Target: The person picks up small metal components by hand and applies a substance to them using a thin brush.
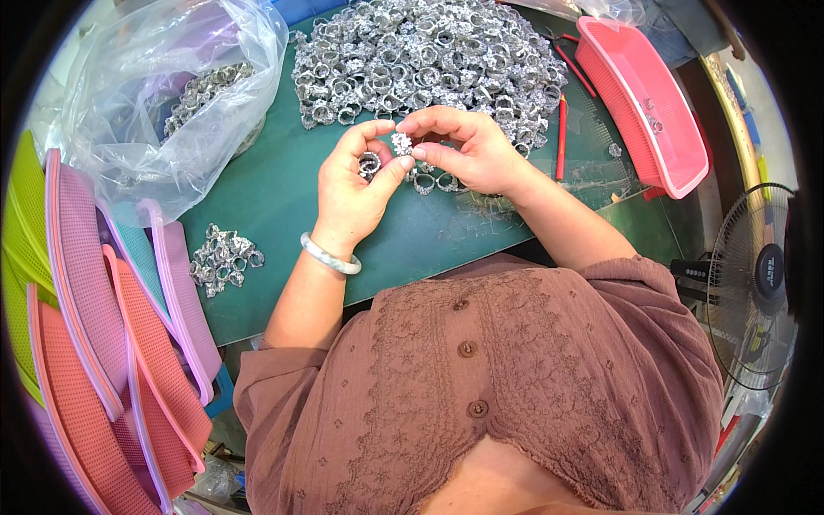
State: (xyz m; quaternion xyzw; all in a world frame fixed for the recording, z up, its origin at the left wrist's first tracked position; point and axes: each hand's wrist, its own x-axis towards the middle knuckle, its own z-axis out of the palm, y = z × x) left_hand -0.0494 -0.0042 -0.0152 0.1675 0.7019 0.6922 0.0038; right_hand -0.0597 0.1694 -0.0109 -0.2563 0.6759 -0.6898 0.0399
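Note:
Both hands meet over the green table, pinching a silver ring whose clustered top faces up. My left hand, with a pale bangle on its wrist, grips it between thumb and forefinger. Another silver ring is tucked against that hand's fingers. My right hand holds the first ring from the other side with thumb and fingertips. Just below the right fingers, a few loose rings lie on the table. Beyond the hands spreads a large heap of silver rings.
A small ring pile lies at left, near stacked plastic baskets. A clear plastic bag with more rings stands back left. At right are a pink basket holding a couple of rings, a red-handled tool and a fan.

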